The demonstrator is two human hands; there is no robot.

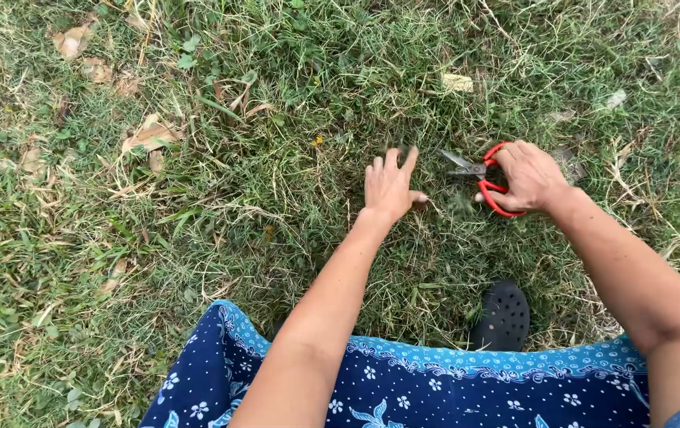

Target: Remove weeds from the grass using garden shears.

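My right hand [532, 176] grips red-handled scissors [489, 181], whose metal blades [462, 163] point left over the grass. My left hand [390, 186] rests on the grass just left of the blades, fingers spread and pressed into the tufts, holding nothing that I can make out. Both arms reach forward from the bottom of the view. The grass [292, 182] is short, green mixed with dry yellow stalks.
A blue patterned cloth [435, 384] covers my lap at the bottom. A black perforated shoe [503, 317] sticks out onto the grass below my right hand. Dry brown leaves [148, 136] lie scattered at the upper left.
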